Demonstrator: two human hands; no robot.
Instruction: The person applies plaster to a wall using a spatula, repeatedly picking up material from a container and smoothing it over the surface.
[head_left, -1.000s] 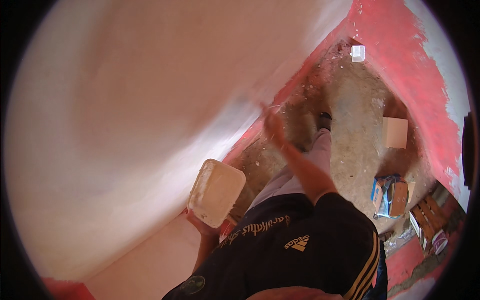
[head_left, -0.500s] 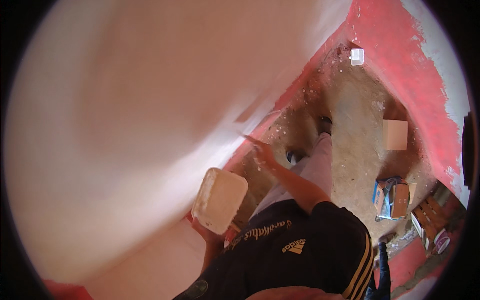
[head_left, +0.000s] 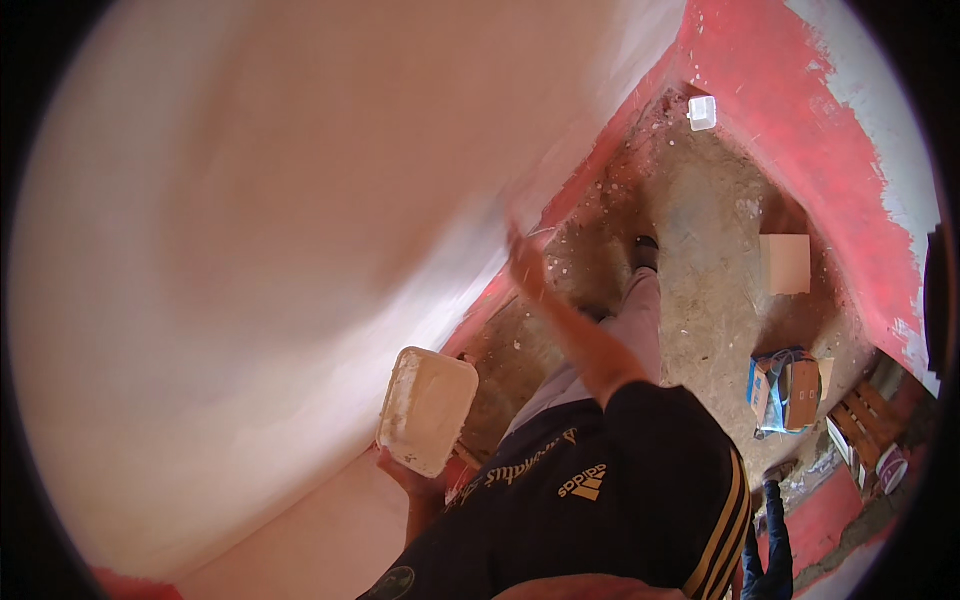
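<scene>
Left hand (head_left: 408, 480): grip closed on the near end of one pale tub (head_left: 430, 410). The tub is held over the floor's (head_left: 700, 300) left edge, long axis pointing forward and slightly right. Right hand (head_left: 525, 265): blurred, beside the pale wall (head_left: 300, 200); finger opening and contents cannot be determined. Relation: the tub lies to the left of the right hand and closer to the body; the left hand is nearer. Count on floor: one white container (head_left: 703, 114), far corner; one plain cardboard box (head_left: 786, 265) and one blue-and-brown carton (head_left: 785, 392), toward the right edge.
</scene>
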